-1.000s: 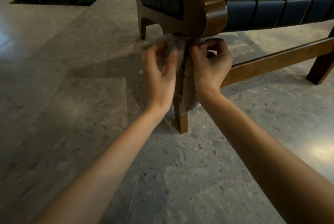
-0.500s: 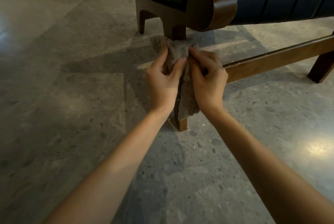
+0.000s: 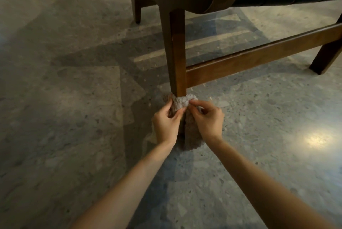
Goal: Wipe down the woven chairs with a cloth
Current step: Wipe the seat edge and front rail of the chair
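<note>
At the foot of the wooden chair leg (image 3: 178, 53), grey cloth (image 3: 180, 103) wrapped round it, left hand (image 3: 166, 123) and right hand (image 3: 208, 119) both pinched the cloth, terrazzo floor (image 3: 74, 117) beneath

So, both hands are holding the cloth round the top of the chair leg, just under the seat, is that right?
Not quite. The head view shows the left hand and right hand holding the cloth round the bottom of the chair leg, just above the floor, not at its top.
</note>
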